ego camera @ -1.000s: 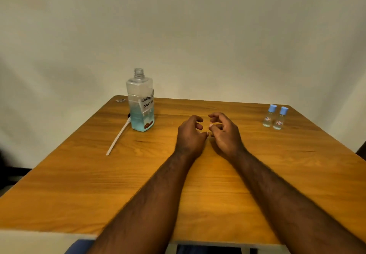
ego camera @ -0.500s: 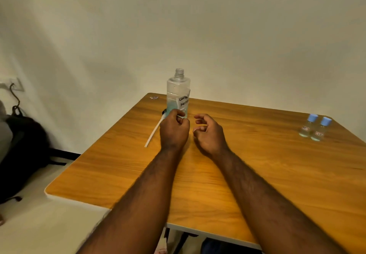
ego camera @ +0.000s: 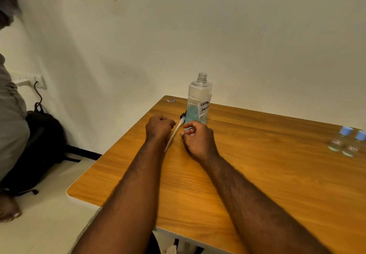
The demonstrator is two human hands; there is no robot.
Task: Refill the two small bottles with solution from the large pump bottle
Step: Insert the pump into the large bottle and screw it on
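The large clear bottle (ego camera: 199, 97) stands uncapped near the table's far left corner, with blue solution in its lower part and a handwritten label. Its pump (ego camera: 183, 116) lies on the table beside it, the white tube (ego camera: 174, 134) pointing toward me. My left hand (ego camera: 159, 127) rests just left of the tube, its fingers curled into a fist with nothing in it. Right of the tube, just in front of the bottle's base, my right hand (ego camera: 198, 138) is loosely curled and holds nothing. Two small blue-capped bottles (ego camera: 339, 139) (ego camera: 354, 144) stand at the far right.
The wooden table (ego camera: 257, 174) has its left edge and rounded front corner close to my left arm. On the floor to the left lies a black backpack (ego camera: 39, 144). A person (ego camera: 10, 124) stands at the left edge of view.
My view has swung left, so the small bottles sit near the right edge. Both hands have shifted left toward the pump; the left hand went from in front of the bottle to left of the tube.
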